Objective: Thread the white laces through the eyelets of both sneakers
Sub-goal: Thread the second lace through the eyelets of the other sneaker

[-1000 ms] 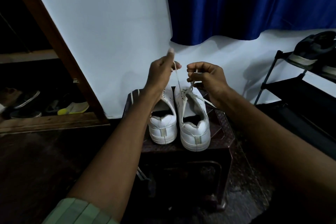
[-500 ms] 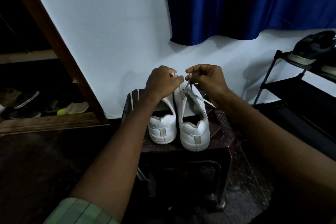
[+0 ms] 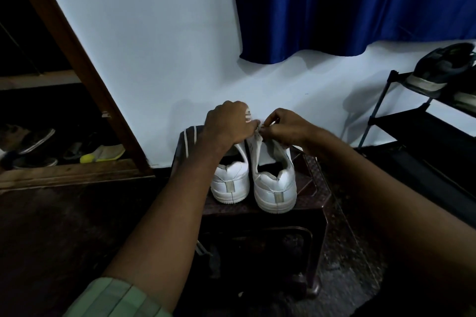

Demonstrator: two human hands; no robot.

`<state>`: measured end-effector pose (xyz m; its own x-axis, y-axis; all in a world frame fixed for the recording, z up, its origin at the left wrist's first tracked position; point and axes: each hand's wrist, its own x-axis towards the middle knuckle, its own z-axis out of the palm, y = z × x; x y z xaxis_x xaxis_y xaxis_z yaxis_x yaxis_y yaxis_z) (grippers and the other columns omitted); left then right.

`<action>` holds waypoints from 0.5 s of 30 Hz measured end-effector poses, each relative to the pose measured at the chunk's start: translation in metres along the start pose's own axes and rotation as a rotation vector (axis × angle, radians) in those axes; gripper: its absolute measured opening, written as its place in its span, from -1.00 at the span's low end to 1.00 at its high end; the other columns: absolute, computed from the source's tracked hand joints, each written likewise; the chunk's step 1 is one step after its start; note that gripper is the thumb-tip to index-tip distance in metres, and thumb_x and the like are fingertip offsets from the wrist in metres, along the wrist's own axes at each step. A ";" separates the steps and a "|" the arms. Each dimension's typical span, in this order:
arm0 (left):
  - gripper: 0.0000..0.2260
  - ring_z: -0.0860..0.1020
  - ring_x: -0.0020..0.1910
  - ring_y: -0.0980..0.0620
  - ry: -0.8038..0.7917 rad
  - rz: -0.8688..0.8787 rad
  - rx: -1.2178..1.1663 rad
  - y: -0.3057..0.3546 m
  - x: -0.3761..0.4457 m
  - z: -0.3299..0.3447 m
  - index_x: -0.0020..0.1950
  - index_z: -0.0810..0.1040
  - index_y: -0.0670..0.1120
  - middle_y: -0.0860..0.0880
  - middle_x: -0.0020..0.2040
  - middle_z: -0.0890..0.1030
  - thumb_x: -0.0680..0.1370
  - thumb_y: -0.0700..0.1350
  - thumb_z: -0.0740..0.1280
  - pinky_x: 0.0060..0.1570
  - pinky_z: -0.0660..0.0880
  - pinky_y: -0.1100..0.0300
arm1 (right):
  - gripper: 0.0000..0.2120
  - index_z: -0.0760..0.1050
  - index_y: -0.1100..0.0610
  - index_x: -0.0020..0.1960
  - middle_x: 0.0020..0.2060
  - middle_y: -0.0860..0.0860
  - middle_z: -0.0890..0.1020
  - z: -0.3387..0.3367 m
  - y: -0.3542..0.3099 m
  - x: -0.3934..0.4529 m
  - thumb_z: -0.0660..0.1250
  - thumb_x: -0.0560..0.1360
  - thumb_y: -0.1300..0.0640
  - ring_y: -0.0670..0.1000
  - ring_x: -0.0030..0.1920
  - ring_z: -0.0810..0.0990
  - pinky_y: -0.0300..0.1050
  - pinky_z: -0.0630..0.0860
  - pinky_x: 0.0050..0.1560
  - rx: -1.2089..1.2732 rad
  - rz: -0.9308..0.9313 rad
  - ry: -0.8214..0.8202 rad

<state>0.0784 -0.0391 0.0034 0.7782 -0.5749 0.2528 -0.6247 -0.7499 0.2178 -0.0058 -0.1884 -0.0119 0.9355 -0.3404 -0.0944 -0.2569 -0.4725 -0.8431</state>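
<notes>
1. Sneakers, two of them, white, stand side by side on one dark stool (image 3: 316, 188), heels toward the camera: the left sneaker (image 3: 230, 183) and the right sneaker (image 3: 274, 185).
2. Two hands meet over the right sneaker's eyelets: the left hand (image 3: 229, 123) is curled, the right hand (image 3: 288, 127) pinches a bit of white lace (image 3: 260, 127); whether the left fingers hold the lace cannot be told.
3. One loose white lace (image 3: 191, 140) drapes over the stool's far left edge.
4. One blue curtain (image 3: 347, 5) hangs on the wall behind.
</notes>
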 end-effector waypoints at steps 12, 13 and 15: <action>-0.69 0.50 -0.25 -0.16 -0.010 -0.083 -0.076 0.002 -0.002 -0.011 -0.37 0.36 -0.08 0.01 -0.36 0.47 0.44 0.01 0.41 -0.24 0.33 0.14 | -0.86 0.64 0.31 0.05 -0.31 0.07 0.60 -0.016 0.003 -0.001 0.39 0.51 0.36 -0.04 -0.36 0.54 -0.20 0.55 -0.46 0.147 0.083 -0.037; -0.67 0.47 -0.30 -0.15 -0.012 -0.078 -0.092 0.003 -0.002 -0.011 -0.39 0.35 -0.09 0.00 -0.39 0.45 0.44 0.00 0.40 -0.29 0.29 0.14 | -0.86 0.64 0.33 0.06 -0.28 0.09 0.60 -0.017 0.004 0.001 0.41 0.54 0.29 -0.03 -0.36 0.53 -0.20 0.54 -0.44 0.168 0.091 -0.034; -0.65 0.38 -0.37 -0.11 -0.008 -0.071 -0.130 0.001 0.000 -0.009 -0.41 0.30 -0.11 -0.01 -0.44 0.39 0.44 -0.02 0.39 -0.38 0.23 0.14 | -0.73 0.63 0.38 0.06 -0.25 0.13 0.58 -0.020 0.011 0.005 0.39 0.61 0.14 -0.01 -0.40 0.47 -0.24 0.46 -0.44 0.166 0.105 -0.011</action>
<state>0.0771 -0.0369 0.0118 0.8208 -0.5248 0.2255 -0.5709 -0.7403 0.3550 -0.0087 -0.2109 -0.0109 0.9086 -0.3716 -0.1908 -0.3101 -0.2940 -0.9041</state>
